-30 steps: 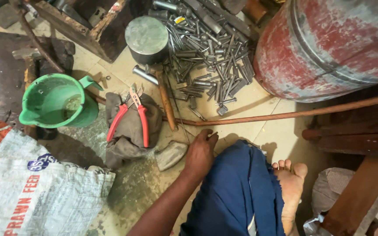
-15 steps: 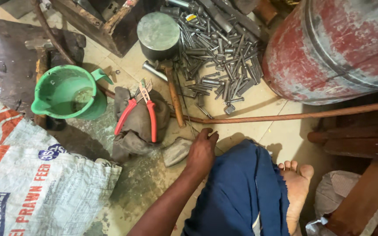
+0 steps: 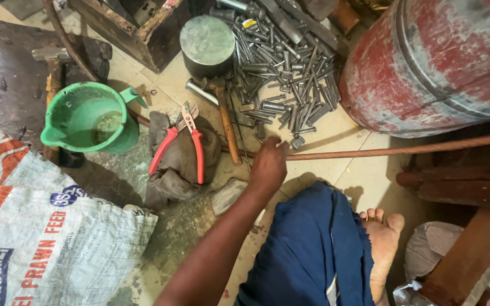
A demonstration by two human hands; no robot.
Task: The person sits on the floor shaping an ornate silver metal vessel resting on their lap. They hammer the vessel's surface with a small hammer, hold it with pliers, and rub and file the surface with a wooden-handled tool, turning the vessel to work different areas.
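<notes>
A single hand (image 3: 267,164), which I take for the left, reaches out over the floor with its fingers curled down around the near end of a thin rusty rod (image 3: 404,150) that runs away to the right edge of the view; the grip looks closed on the rod, though the fingertips are hidden under the knuckles. The right hand is out of sight. Just far of the hand lies a heap of grey metal bolts (image 3: 282,73), spreading up to the far edge, with a short metal cylinder block (image 3: 206,42) at its left and a wooden-handled hammer (image 3: 225,122) lying beside it. To the right a big red drum (image 3: 438,62) crowds the floor, leaving only a narrow strip of pale tile between it, the rod and the blue-clad knee (image 3: 313,249) near the bare foot (image 3: 382,243). Left of the hand, red-handled pliers (image 3: 180,144) rest on a crumpled dark rag (image 3: 180,161), and a small stone (image 3: 228,195) lies near the forearm. Further left stands a green plastic jug (image 3: 89,119) holding a little murky water, beside a printed woven sack (image 3: 41,232) that fills the near left corner. Compared with half a second ago, the hand has moved farther out, toward the bolts, and the view has shifted slightly.
</notes>
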